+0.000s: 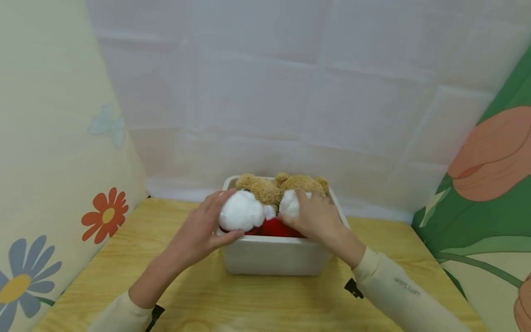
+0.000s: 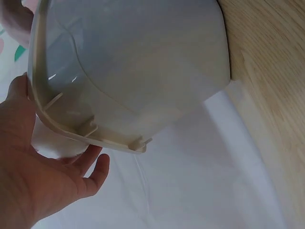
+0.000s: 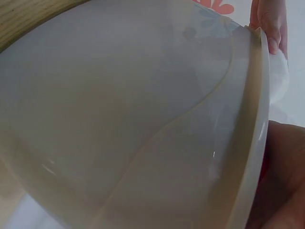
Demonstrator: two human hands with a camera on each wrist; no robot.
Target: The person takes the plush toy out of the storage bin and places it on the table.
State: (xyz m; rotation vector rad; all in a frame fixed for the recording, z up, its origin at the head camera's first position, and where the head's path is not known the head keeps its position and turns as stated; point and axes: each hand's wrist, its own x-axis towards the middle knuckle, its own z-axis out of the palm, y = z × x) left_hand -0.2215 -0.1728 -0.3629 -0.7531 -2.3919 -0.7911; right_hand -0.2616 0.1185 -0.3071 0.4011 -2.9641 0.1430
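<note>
White plastic rectangular bin (image 1: pixel 271 258) sits mid yellow wood-grain table (image 1: pixel 249 306), w/ two tan curly plush bears (image 1: pixel 299 183) packed at back. We see L hand (image 1: pixel 203 227) gripping round white plush head (image 1: pixel 239 212), fingers curved wide, prob. to steady it; R hand (image 1: pixel 318 219) curls fingers round 2nd white fluffy plush head (image 1: pixel 289 203). Little room inside front rim (image 1: pixel 274 239); wood extends both sides.

A pale plastic bin (image 3: pixel 119 95) dominates the right wrist view, a curved line crossing its glossy wall. The right hand (image 3: pixel 286 179), partly cropped, appears just beside the rim (image 3: pixel 262 109), a sliver of red (image 3: pixel 265 167) between them. At upper right, the left hand (image 3: pixel 271 24) touches a rounded white object (image 3: pixel 278 78). Wooden tabletop (image 3: pixel 24 19) shows upper left; a reddish flower (image 3: pixel 217 6) peeks in at top.
</note>
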